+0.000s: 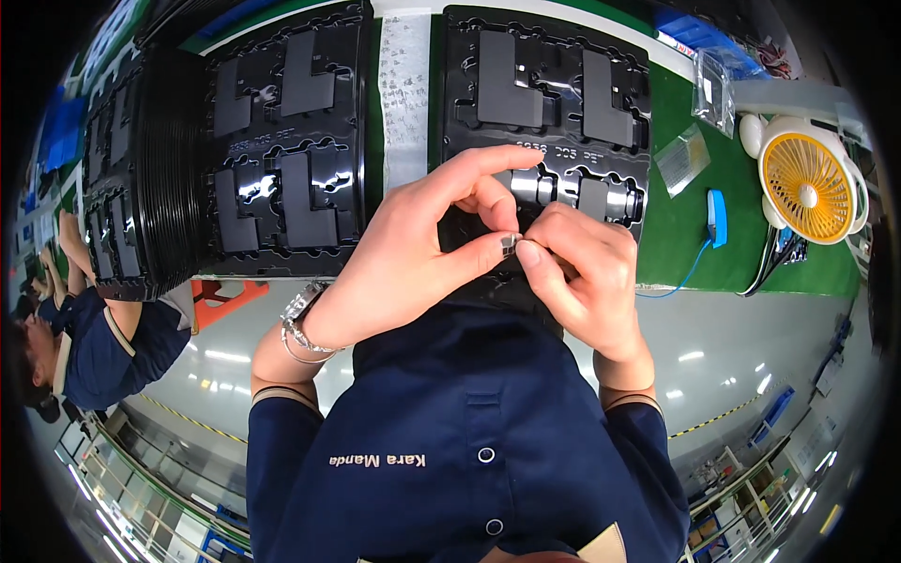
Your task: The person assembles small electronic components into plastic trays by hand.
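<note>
My left hand and my right hand meet fingertip to fingertip just over the near edge of the right-hand black plastic tray. Between them is a tiny dark, shiny piece, too small to name. The left thumb and a bent finger close on it, while the left index finger arches above. From the other side, my right thumb and index finger pinch at the same piece. Behind the hands, dark grey L-shaped parts lie in the tray's moulded pockets.
A second black tray with similar parts lies left, beside stacked trays. To the right are a clear bag, a blue strap with a cord and a white-and-yellow fan. Another person works at far left.
</note>
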Demonstrator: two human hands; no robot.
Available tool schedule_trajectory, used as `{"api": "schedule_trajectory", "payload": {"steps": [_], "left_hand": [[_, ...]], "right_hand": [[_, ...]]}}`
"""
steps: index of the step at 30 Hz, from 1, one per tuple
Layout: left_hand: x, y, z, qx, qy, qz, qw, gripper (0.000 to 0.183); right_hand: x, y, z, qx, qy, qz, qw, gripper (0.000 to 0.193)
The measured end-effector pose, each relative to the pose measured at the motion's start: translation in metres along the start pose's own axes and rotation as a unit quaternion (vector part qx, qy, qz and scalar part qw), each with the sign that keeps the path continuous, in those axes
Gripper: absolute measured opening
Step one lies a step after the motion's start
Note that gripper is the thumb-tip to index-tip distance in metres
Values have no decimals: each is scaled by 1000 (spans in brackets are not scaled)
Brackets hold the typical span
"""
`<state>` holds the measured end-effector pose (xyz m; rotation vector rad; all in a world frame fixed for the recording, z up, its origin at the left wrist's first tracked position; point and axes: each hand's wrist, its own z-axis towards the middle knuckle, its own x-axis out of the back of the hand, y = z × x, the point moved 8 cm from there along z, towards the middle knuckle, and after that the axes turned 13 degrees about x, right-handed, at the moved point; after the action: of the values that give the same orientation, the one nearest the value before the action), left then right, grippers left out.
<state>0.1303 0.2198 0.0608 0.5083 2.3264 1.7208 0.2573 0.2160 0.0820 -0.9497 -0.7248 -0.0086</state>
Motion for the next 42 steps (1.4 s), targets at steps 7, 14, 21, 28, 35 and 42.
{"api": "schedule_trajectory", "payload": {"steps": [7, 14, 21, 28, 35, 42], "left_hand": [[-5, -2, 19, 22, -11, 63, 998, 40], [31, 26, 74, -174, 222, 445, 850, 29], [31, 16, 104, -151, 240, 548, 787, 34], [54, 14, 109, -17, 137, 266, 954, 35], [36, -14, 93, 95, 21, 93, 991, 27], [34, -8, 77, 145, -35, -86, 985, 20]], "right_hand": [[19, 7, -8, -13, 70, 11, 997, 10], [49, 23, -7, -22, 153, 58, 986, 9], [55, 37, 1, -45, 127, 68, 989, 11], [53, 44, 23, -47, 108, 85, 989, 10], [45, 57, 48, -88, 89, 50, 991, 8], [36, 66, 48, -125, 99, 44, 986, 4]]}}
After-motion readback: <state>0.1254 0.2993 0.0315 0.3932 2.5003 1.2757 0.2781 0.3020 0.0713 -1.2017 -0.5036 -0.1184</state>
